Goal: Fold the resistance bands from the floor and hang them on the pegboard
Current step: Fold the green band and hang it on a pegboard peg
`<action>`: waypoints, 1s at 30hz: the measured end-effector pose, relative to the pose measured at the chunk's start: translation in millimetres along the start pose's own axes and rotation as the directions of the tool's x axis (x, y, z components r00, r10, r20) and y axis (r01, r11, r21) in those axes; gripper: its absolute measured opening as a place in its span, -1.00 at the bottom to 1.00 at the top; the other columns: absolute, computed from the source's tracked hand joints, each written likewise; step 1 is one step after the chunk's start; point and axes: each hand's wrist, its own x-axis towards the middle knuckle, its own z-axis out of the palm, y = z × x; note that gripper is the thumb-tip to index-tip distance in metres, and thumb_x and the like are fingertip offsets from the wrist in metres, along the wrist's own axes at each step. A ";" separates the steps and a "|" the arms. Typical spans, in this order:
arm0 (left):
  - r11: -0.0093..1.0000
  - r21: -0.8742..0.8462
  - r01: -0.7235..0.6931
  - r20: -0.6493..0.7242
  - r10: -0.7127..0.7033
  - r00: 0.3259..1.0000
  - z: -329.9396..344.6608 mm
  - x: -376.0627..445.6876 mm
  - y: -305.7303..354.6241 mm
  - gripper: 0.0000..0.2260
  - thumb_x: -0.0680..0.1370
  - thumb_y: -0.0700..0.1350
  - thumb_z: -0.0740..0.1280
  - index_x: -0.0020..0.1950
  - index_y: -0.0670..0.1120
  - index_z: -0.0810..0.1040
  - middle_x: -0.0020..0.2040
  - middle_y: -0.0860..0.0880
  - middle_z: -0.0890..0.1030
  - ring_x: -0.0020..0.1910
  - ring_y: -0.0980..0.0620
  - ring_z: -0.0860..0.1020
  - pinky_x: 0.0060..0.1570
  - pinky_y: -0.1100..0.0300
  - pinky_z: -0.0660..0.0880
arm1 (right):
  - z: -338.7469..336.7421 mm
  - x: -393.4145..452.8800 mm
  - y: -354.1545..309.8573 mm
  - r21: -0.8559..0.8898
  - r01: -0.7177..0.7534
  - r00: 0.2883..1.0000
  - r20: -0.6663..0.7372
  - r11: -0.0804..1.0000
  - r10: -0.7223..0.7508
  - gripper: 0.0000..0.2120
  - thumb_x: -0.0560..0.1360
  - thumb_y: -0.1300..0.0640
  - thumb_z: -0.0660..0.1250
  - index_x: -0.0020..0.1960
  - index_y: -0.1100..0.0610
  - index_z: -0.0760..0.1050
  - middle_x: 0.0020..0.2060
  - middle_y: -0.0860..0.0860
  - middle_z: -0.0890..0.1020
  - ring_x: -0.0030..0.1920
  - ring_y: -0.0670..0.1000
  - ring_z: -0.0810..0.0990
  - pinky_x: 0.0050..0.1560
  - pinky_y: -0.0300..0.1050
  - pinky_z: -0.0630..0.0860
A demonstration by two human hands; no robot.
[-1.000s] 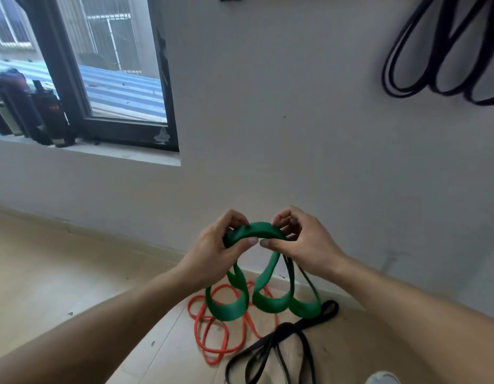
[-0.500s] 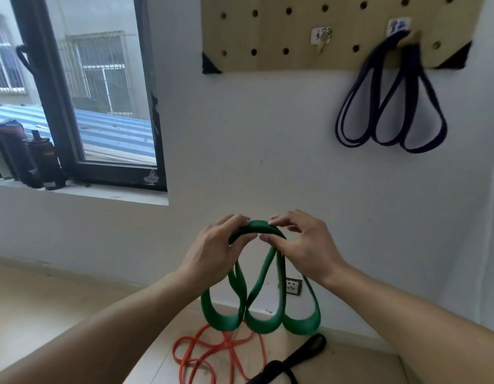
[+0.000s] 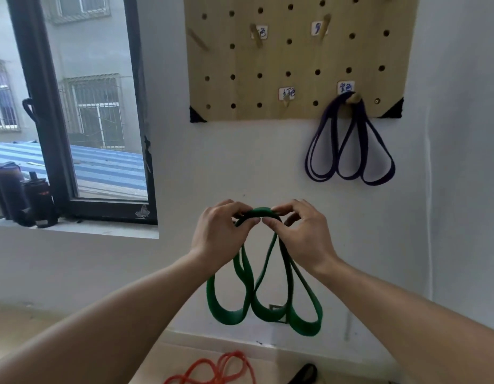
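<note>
A green resistance band (image 3: 305, 318) is folded into three hanging loops in front of the wall. My left hand (image 3: 220, 234) pinches its gathered top from the left, and my right hand (image 3: 304, 234) pinches it from the right, thumbs nearly touching. High on the wall is a wooden pegboard (image 3: 295, 56) with labelled pegs. A purple band (image 3: 351, 156) hangs folded from its lower right peg. The peg (image 3: 286, 99) to the left of that one is bare. On the floor lie an orange band (image 3: 220, 370) and the end of a black band (image 3: 305, 372).
A dark-framed window (image 3: 82, 106) fills the left, with dark bottles (image 3: 24, 195) on its sill. A wall socket (image 3: 276, 310) shows behind the green loops. Pale wood floor runs along the wall's base.
My view has tilted upward, bringing the whole pegboard into sight. Both hands have risen with the green band, still pinching its top; the floor bands have slid toward the bottom edge.
</note>
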 end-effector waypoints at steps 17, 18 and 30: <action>0.990 -0.069 -0.120 -0.116 0.111 0.987 -8.8 81.4 59.6 -0.84 0.54 -0.07 0.48 0.10 -0.03 0.74 -0.03 0.09 0.73 -0.06 0.16 0.64 0.07 0.22 0.58 | -42.3 75.0 -39.3 -0.096 0.080 0.984 -0.154 0.992 -0.094 -0.81 0.52 -0.11 0.48 0.06 -0.07 0.61 -0.07 -0.21 0.59 -0.03 -0.17 0.57 0.05 -0.06 0.62; 0.989 -0.079 -0.123 -0.127 0.112 0.986 -6.9 89.2 58.5 -0.84 0.54 -0.08 0.49 0.10 -0.03 0.74 -0.03 0.09 0.72 -0.06 0.17 0.64 0.06 0.25 0.57 | -42.5 83.0 -39.8 -0.102 0.086 0.983 -0.155 0.991 -0.102 -0.82 0.52 -0.11 0.48 0.06 -0.07 0.60 -0.07 -0.22 0.59 -0.03 -0.18 0.57 0.05 -0.07 0.61; 0.976 -0.139 -0.169 -0.184 0.142 0.973 8.9 205.5 64.6 -0.81 0.56 -0.15 0.44 0.16 -0.01 0.72 0.02 0.09 0.73 0.01 0.17 0.63 0.02 0.46 0.43 | -44.0 204.1 -41.6 -0.121 0.158 0.938 -0.293 0.980 -0.187 -0.87 0.52 0.00 0.51 0.04 -0.03 0.65 -0.05 -0.15 0.66 0.00 -0.15 0.60 0.10 -0.07 0.61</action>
